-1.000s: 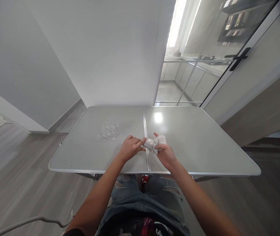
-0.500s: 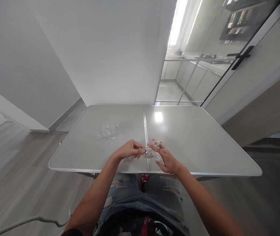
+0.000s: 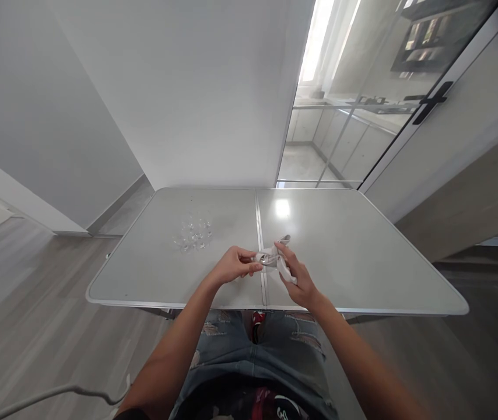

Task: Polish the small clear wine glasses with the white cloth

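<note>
Over the table's centre seam, my left hand (image 3: 237,265) pinches a small, shiny, see-through piece (image 3: 262,259) by its left end. It looks like glass, but its full shape is hidden by cloth. My right hand (image 3: 298,281) is closed on a crumpled white cloth (image 3: 283,265), which wraps against the piece's right side. One end of the cloth sticks up above the fingers and another hangs below. Left of my hands, several small clear glass-like pieces (image 3: 193,233) stand grouped on the table, their outlines faint.
The pale folding table (image 3: 363,256) has a metal rim and a metal seam (image 3: 258,224) across its middle. A white wall (image 3: 188,105) stands behind it. At the right is a glass door with a black handle (image 3: 432,102). A pale cable (image 3: 69,389) shows at lower left.
The cloth has turned and risen slightly in my right hand, showing more of its folds. My left hand has shifted a little to the right, still pinching the piece.
</note>
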The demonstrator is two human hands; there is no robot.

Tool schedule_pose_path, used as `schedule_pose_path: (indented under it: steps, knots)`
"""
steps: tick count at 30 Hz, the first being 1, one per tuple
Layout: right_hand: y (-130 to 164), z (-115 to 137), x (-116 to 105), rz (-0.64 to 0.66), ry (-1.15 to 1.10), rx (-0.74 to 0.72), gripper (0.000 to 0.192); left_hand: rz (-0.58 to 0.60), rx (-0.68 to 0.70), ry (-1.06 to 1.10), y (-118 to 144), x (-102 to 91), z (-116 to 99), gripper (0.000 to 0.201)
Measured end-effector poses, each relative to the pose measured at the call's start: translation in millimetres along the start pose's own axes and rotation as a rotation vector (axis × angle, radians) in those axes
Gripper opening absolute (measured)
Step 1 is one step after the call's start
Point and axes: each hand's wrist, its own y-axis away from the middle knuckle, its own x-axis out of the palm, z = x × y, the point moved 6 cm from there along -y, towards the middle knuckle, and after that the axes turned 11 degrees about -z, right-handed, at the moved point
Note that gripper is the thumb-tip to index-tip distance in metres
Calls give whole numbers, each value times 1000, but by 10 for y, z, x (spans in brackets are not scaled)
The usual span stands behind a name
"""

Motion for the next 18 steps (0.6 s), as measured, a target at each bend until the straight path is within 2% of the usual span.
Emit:
schedule_pose_path:
  steps: [3, 5, 9, 11, 14, 18]
  knots:
    - [-46, 121, 37, 37, 113, 18, 74, -196, 150, -335, 4, -43, -51, 63]
    - [-98, 213, 20, 78, 70, 39, 71, -284, 232, -520, 23, -53, -66, 65]
    - [-130, 252, -1, 183, -174, 203, 72, -267, 302, -544, 45, -16, -22, 64]
    - [-123, 209, -4, 148, -261, 255, 76, -270, 310, -534, 48, -13, 9, 65]
    - [-133, 165, -11, 30, -218, 170, 76, -330, 328, -561, 55, -33, 28, 64]
    - [-161, 245, 58, 101, 56, -38, 76, -404, 393, -607, 89, -61, -19, 63]
